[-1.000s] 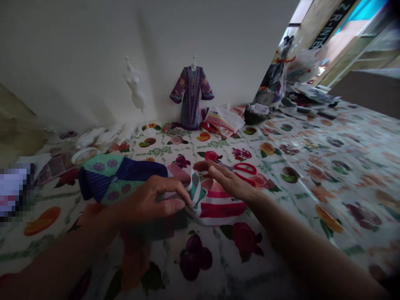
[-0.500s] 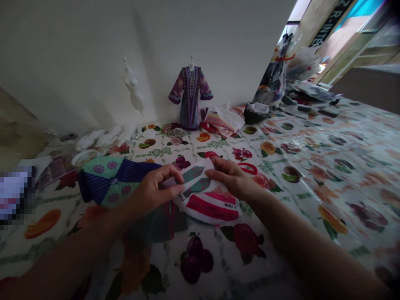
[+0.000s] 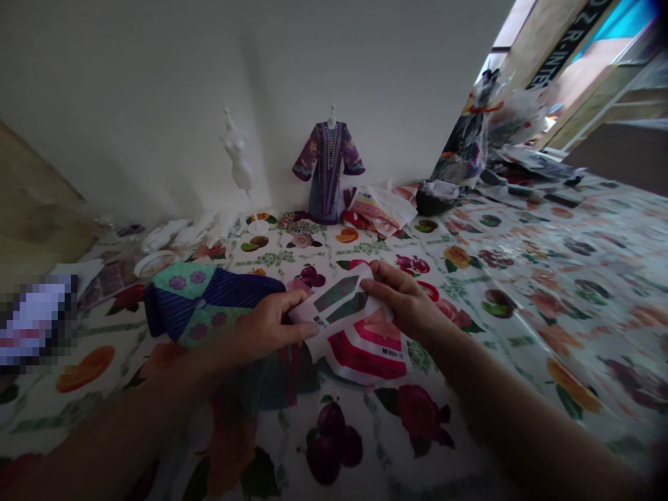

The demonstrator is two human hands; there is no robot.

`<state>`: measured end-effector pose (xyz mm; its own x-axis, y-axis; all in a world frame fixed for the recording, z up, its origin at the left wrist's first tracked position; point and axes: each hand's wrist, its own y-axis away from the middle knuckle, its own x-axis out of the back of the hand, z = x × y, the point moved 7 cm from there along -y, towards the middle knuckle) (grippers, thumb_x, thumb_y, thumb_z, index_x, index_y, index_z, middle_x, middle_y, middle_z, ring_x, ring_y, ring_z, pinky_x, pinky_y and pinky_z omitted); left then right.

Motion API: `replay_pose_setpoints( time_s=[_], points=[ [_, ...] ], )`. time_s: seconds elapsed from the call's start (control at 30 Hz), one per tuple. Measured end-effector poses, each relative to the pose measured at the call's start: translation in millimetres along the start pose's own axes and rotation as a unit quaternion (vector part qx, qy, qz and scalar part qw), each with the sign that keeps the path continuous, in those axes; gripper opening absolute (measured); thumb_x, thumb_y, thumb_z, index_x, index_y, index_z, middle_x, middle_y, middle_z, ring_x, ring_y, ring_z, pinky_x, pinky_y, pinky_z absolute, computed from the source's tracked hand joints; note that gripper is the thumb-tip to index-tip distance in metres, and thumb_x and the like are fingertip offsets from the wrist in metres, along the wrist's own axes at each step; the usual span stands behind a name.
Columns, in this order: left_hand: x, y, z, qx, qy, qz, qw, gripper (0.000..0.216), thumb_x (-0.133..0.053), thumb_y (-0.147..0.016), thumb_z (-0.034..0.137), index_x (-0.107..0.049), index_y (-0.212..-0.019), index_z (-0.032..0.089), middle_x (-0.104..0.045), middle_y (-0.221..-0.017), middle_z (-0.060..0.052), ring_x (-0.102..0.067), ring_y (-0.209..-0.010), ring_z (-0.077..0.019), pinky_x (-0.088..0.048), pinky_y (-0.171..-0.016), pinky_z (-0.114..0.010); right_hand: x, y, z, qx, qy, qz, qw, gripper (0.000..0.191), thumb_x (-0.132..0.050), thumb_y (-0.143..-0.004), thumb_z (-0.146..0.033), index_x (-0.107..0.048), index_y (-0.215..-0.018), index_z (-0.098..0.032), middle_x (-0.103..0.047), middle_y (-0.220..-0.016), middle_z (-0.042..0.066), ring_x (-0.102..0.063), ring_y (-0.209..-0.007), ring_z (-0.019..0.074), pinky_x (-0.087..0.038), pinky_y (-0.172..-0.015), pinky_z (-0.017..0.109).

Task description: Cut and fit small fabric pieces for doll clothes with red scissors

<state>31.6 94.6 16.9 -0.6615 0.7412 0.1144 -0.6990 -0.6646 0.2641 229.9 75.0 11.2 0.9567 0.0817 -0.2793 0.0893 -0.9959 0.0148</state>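
A white printed fabric piece (image 3: 334,304) with green, pink-dotted shapes is stretched between my hands. Its left edge is pinched in my left hand (image 3: 271,323), thumb on top. My right hand (image 3: 410,298) grips the upper right corner between thumb and fingers. Just below hangs or lies another printed piece with red and white stripes (image 3: 355,356); whether it touches my fingers is hidden. Beneath these is a dark teal cloth (image 3: 274,381) with a pink-red strip. Left of my left hand lies a small patchwork garment (image 3: 201,300) in navy and mint with purple flowers.
By the wall stand a bare white mini mannequin (image 3: 240,167) and another wearing a purple robe (image 3: 328,170). Printed cloth (image 3: 380,209) is bunched beside it. A red ring (image 3: 428,290) lies behind my right hand. Plastic bags (image 3: 470,149) sit at the back right on the flowered tablecloth (image 3: 334,254).
My left hand has closed on the left edge of the white printed piece, which now spans flat between both hands. The view has shifted slightly, so everything sits a bit further right.
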Motion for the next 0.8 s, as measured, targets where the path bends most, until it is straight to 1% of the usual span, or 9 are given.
replay_pose_setpoints(
  time_s=[0.07,0.23,0.33,0.4,0.5,0.57,0.63,0.7,0.8],
  points=[
    [2,0,2,-0.013,0.024,0.01,1.0,0.025,-0.075,-0.083,0.035,-0.07,-0.102,0.02,-0.072,-0.095,-0.002,-0.067,-0.087,-0.0192,-0.051,-0.075,-0.027,0,0,1,-0.007,-0.013,0.001,1.0,0.019,-0.081,-0.083,-0.033,-0.065,-0.088,-0.023,-0.064,-0.076,-0.004,-0.058,-0.058,0.009,-0.049,-0.051,0.019],
    [14,-2,-4,-0.03,0.08,0.074,0.994,0.036,-0.078,-0.082,0.038,-0.069,-0.111,0.019,-0.074,-0.095,-0.003,-0.068,-0.085,-0.0184,-0.053,-0.074,-0.027,2,-1,5,-0.019,-0.005,0.01,1.0,0.019,-0.08,-0.083,-0.035,-0.066,-0.091,-0.025,-0.069,-0.081,-0.003,-0.064,-0.061,0.0128,-0.056,-0.054,0.023],
    [17,-2,-4,-0.064,0.131,0.099,0.984,0.03,-0.078,-0.082,0.036,-0.069,-0.105,0.019,-0.073,-0.094,-0.002,-0.068,-0.086,-0.0175,-0.054,-0.078,-0.027,3,-1,6,-0.014,-0.004,0.014,1.0,0.022,-0.08,-0.082,-0.035,-0.068,-0.097,-0.025,-0.072,-0.088,-0.001,-0.067,-0.067,0.0144,-0.059,-0.06,0.026],
    [18,-3,-2,-0.08,0.173,0.107,0.976,0.024,-0.075,-0.083,0.032,-0.068,-0.101,0.019,-0.072,-0.091,-0.001,-0.068,-0.083,-0.0161,-0.055,-0.077,-0.027,2,1,6,-0.009,-0.005,0.007,1.0,0.02,-0.079,-0.082,-0.034,-0.068,-0.097,-0.025,-0.073,-0.091,0.0,-0.068,-0.07,0.0151,-0.059,-0.064,0.027],
    [18,-2,2,-0.072,0.222,0.135,0.963,0.016,-0.073,-0.083,0.027,-0.065,-0.094,0.02,-0.069,-0.081,0.002,-0.064,-0.07,-0.0117,-0.053,-0.067,-0.022,-2,4,8,-0.015,0.007,-0.03,0.999,0.015,-0.077,-0.086,-0.032,-0.068,-0.096,-0.024,-0.071,-0.086,-0.001,-0.067,-0.069,0.0139,-0.057,-0.062,0.025],
    [18,0,6,-0.067,0.243,0.149,0.956,0.014,-0.072,-0.083,0.025,-0.063,-0.093,0.021,-0.068,-0.078,0.003,-0.062,-0.066,-0.0105,-0.053,-0.066,-0.021,-6,6,9,-0.023,0.018,-0.062,0.998,0.016,-0.076,-0.088,-0.032,-0.068,-0.099,-0.024,-0.069,-0.082,-0.001,-0.066,-0.067,0.0136,-0.057,-0.06,0.024],
    [18,3,9,-0.062,0.255,0.163,0.951,0.015,-0.071,-0.084,0.025,-0.063,-0.096,0.022,-0.068,-0.08,0.004,-0.063,-0.067,-0.0107,-0.054,-0.068,-0.022,-10,8,10,-0.031,0.02,-0.086,0.996,0.019,-0.076,-0.088,-0.033,-0.067,-0.102,-0.024,-0.07,-0.084,-0.001,-0.067,-0.07,0.0143,-0.058,-0.062,0.025],
    [18,5,11,-0.058,0.252,0.176,0.95,0.015,-0.07,-0.085,0.026,-0.062,-0.096,0.023,-0.068,-0.082,0.004,-0.063,-0.068,-0.0106,-0.053,-0.066,-0.021,-13,10,10,-0.04,0.025,-0.107,0.993,0.021,-0.077,-0.087,-0.033,-0.066,-0.104,-0.025,-0.071,-0.09,-0.001,-0.068,-0.073,0.0146,-0.058,-0.065,0.025],
    [19,6,11,-0.057,0.218,0.176,0.958,0.014,-0.071,-0.085,0.028,-0.064,-0.096,0.021,-0.067,-0.081,0.003,-0.061,-0.067,-0.0102,-0.05,-0.062,-0.021,-20,13,8,-0.052,0.057,-0.143,0.987,0.023,-0.075,-0.089,-0.033,-0.066,-0.11,-0.026,-0.071,-0.094,0.0,-0.067,-0.077,0.0149,-0.058,-0.068,0.025]
  ],
)
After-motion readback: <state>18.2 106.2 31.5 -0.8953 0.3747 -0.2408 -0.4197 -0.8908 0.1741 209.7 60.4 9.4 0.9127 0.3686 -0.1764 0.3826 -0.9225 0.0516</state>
